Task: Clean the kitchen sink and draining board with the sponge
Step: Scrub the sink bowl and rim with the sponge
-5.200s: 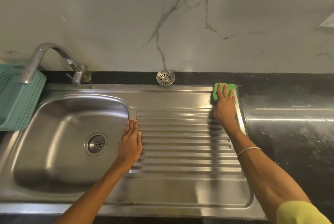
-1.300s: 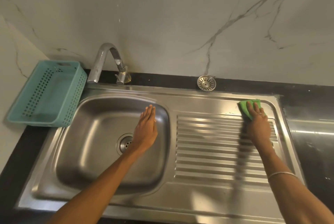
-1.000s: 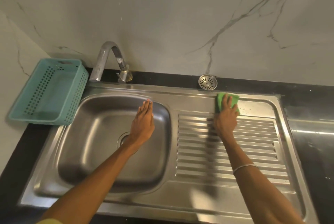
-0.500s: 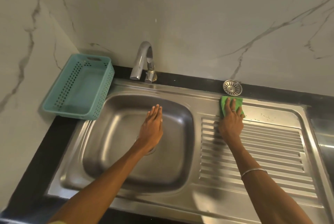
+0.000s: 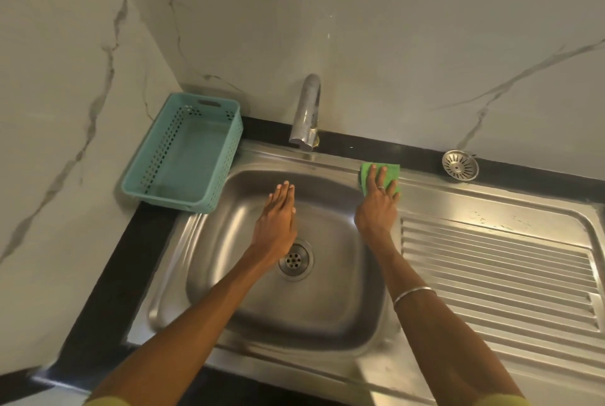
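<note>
A green sponge (image 5: 391, 173) lies flat on the steel rim at the back right corner of the sink bowl (image 5: 330, 301). My right hand (image 5: 376, 206) presses down on the sponge with fingers spread over it. My left hand (image 5: 276, 222) hovers flat over the bowl with fingers together and straight, holding nothing, just above the drain (image 5: 294, 260). The ribbed draining board (image 5: 501, 278) stretches to the right of my right arm.
A teal perforated basket (image 5: 183, 156) stands left of the sink on the black counter. The tap (image 5: 306, 114) rises at the back above the bowl. A loose metal strainer (image 5: 460, 165) rests on the back ledge at the right. Marble walls close the left and the back.
My right hand has slid the sponge leftward along the back rim, from the draining board's far right corner to the bowl's corner. My left hand moved over the bowl. The view swung left.
</note>
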